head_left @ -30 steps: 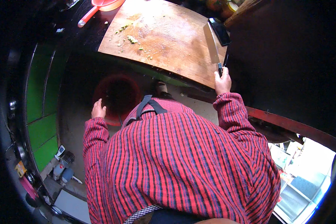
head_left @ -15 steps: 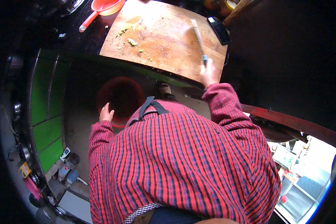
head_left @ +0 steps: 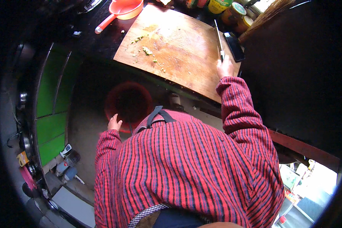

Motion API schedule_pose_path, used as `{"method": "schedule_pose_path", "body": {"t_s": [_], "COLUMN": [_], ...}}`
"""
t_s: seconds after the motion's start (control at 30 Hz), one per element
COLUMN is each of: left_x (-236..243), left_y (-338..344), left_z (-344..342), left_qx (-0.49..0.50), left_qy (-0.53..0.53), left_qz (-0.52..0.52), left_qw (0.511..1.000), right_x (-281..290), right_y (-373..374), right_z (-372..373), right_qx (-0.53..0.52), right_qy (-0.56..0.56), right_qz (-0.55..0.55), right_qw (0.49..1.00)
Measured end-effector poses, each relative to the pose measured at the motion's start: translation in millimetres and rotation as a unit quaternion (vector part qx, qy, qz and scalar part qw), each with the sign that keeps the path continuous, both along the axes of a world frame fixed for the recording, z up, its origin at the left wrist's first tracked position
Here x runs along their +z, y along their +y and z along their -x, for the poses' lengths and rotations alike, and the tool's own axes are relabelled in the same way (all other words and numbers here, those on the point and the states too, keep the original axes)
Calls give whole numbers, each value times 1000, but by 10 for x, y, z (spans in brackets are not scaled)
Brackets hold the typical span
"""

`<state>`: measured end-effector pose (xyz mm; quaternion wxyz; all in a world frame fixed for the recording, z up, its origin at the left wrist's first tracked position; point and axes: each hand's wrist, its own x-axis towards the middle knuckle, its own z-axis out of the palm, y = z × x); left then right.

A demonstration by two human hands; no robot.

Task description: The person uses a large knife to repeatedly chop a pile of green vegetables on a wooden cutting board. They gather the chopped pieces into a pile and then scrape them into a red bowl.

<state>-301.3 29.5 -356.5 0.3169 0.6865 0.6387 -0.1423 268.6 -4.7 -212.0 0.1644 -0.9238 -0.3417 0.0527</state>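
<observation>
My right hand (head_left: 225,67) grips the dark handle of a knife (head_left: 219,37) over the right part of a wooden cutting board (head_left: 182,49). Its narrow blade points away from me, close beside a dark phone (head_left: 235,46) at the board's right edge. Green chopped bits (head_left: 147,51) are scattered on the board's left half. Low on the left, my left hand (head_left: 114,122) is empty with its fingers apart. It is nearest to a red round tub (head_left: 111,97) on the floor; the tub's inside is too dark to make out.
An orange ladle-like pan (head_left: 127,8) stands beyond the board's left corner. Several jars (head_left: 231,14) and a straw brush (head_left: 266,19) are at the back right. Green cabinet doors (head_left: 51,133) and bottles (head_left: 68,167) stand on the left. A dark counter edge (head_left: 171,81) runs before me.
The whole view has shifted, so the scene sits further right and lower. The knife has turned to a thinner edge-on look and come closer to the phone. My left hand remains empty near the tub.
</observation>
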Motion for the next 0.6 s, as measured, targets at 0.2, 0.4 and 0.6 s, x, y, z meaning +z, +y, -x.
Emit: {"method": "schedule_pose_path", "body": {"t_s": [0.2, 0.4, 0.6], "left_x": [139, 279, 310], "left_y": [85, 135, -43], "left_z": [-75, -218, -161], "left_qx": [19, 36, 63], "left_qy": [4, -47, -21], "left_qz": [12, -16, 12], "left_qw": [1000, 998, 998], "right_x": [99, 52, 125], "right_y": [231, 541, 812], "right_z": [784, 304, 32], "right_qx": [215, 165, 132], "right_qy": [81, 50, 66], "right_qz": [-16, -148, -33], "right_qw": [973, 974, 989]}}
